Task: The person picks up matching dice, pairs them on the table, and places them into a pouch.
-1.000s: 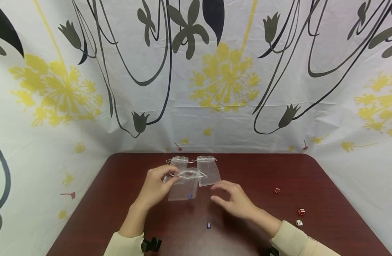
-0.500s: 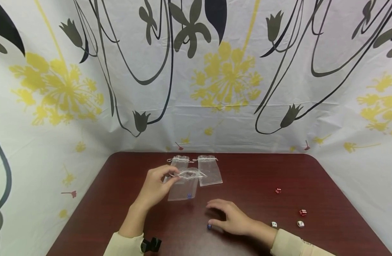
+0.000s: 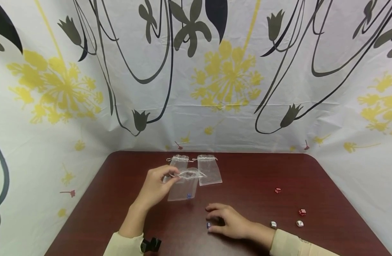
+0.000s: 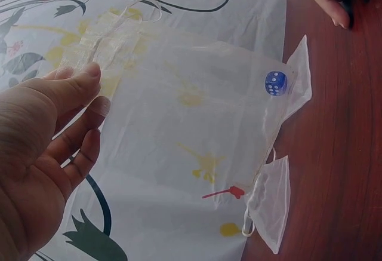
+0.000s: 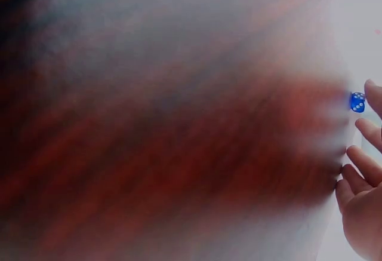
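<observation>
My left hand (image 3: pixel 155 186) pinches the gathered top of a sheer white drawstring bag (image 3: pixel 180 192), held up over the table. Inside its bottom corner sits a blue die (image 4: pixel 276 83) with white dots, clear in the left wrist view. On the table, my right hand (image 3: pixel 231 221) rests with loosely bent, spread fingers around a second blue die (image 3: pixel 208 224). The thumb tip lies right beside that die; whether it touches cannot be told. In the right wrist view this die (image 5: pixel 357 102) shows near the thumb, apart from the other fingers.
Two more sheer bags, a left one (image 3: pixel 180 160) and a right one (image 3: pixel 209 170), lie flat at the back. Two red dice (image 3: pixel 277 190) and two white dice (image 3: pixel 273 224) lie on the right. A patterned curtain (image 3: pixel 196 117) hangs behind the dark red table (image 3: pixel 253 170).
My right hand has come down and toward me from beside the bags to the blue die on the table. A white die formerly hidden by the arm now shows. The left hand has stayed put.
</observation>
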Motion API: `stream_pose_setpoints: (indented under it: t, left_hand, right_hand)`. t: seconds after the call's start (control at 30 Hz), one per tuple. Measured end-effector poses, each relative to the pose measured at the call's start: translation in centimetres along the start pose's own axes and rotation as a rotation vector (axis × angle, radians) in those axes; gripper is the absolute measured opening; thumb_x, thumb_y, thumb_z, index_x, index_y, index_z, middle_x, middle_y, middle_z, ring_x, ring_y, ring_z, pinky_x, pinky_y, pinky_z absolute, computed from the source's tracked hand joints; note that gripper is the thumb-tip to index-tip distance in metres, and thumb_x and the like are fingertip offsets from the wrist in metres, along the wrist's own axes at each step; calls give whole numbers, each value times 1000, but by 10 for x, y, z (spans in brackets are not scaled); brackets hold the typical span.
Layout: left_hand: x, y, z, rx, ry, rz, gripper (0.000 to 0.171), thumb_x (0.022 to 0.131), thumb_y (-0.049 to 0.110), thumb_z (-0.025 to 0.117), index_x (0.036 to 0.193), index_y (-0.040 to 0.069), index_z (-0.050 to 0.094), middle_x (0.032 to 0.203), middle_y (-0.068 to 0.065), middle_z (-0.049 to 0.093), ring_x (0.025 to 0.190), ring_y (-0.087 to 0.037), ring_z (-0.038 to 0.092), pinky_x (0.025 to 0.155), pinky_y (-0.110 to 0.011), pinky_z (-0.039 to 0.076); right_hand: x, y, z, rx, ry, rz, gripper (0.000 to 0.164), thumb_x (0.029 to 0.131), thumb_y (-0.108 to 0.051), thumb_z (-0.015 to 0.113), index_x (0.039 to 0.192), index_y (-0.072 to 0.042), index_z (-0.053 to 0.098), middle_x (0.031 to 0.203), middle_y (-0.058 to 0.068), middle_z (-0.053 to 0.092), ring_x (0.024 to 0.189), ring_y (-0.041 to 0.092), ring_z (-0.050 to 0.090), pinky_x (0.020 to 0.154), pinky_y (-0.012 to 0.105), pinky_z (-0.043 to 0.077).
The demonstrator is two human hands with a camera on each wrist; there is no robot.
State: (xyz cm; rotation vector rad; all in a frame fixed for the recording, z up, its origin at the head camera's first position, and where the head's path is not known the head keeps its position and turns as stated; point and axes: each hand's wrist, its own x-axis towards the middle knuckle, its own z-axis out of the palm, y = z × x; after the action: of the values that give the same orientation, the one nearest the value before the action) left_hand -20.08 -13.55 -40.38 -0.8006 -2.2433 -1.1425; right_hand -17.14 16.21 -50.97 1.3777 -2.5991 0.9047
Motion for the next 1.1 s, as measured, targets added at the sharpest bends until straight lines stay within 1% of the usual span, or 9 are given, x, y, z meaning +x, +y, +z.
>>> stream_pose_setpoints:
  t: [0.2, 0.4, 0.5, 0.67, 0.77, 0.87, 1.0, 1.1]
  left_hand:
    - [-1, 1, 0, 10, 3, 0, 26, 78, -4, 84, 93, 14, 74, 83, 9, 68, 74, -6, 59, 60, -24, 48]
    - [-2, 0, -1, 11, -2, -6, 25, 79, -3, 84, 93, 14, 74, 84, 9, 68, 72, -6, 57, 59, -24, 47]
    - [-3, 1, -1, 14, -6, -10, 25, 79, -3, 84, 93, 14, 73, 84, 9, 68, 72, -6, 57, 59, -24, 47]
    - [-3, 2, -2, 16, -8, -13, 25, 79, -3, 84, 94, 14, 74, 84, 9, 68, 73, -6, 57, 60, -24, 48]
    - [-3, 2, -1, 10, -9, -9, 24, 79, -3, 84, 94, 13, 74, 84, 9, 69, 74, -6, 58, 61, -24, 49]
    - [-2, 2, -1, 10, -6, -1, 24, 79, -3, 84, 94, 13, 74, 85, 8, 69, 73, -6, 58, 61, -24, 49]
    - [-3, 2, -2, 15, 0, 9, 24, 79, -3, 84, 94, 13, 73, 85, 7, 69, 73, -6, 58, 60, -24, 49]
    - [-3, 3, -2, 13, 3, 13, 24, 79, -2, 84, 94, 14, 74, 85, 8, 69, 73, -6, 59, 61, -24, 49]
  right_hand:
    - [0, -2, 0, -19, -26, 14, 20, 93, -29, 76, 107, -14, 76, 131, 9, 63, 123, 29, 60, 100, 43, 52]
    - [0, -3, 0, -33, -19, 11, 9, 92, -24, 77, 98, -18, 74, 129, 9, 63, 122, 29, 60, 99, 41, 52]
    - [0, -2, 1, -21, -6, 5, 7, 92, -23, 77, 96, -19, 73, 125, 7, 64, 116, 24, 63, 96, 38, 54]
    - [2, 0, 0, 48, 67, -52, 9, 89, -16, 79, 94, -17, 72, 112, 2, 69, 104, 14, 67, 89, 31, 56]
    - [6, 0, -5, 91, 104, -84, 10, 89, -12, 79, 94, -16, 71, 102, -3, 70, 98, 8, 67, 86, 26, 56]
    - [10, -1, -15, 111, 130, -93, 11, 89, -10, 78, 95, -16, 70, 97, -8, 69, 92, 4, 66, 81, 23, 55]
    - [15, -3, -30, 104, 172, -88, 11, 89, -10, 78, 95, -15, 71, 93, -10, 69, 87, 6, 66, 77, 27, 57]
    - [20, -2, -41, 105, 201, -77, 12, 88, -9, 79, 95, -15, 71, 92, -10, 69, 85, 12, 68, 75, 32, 58]
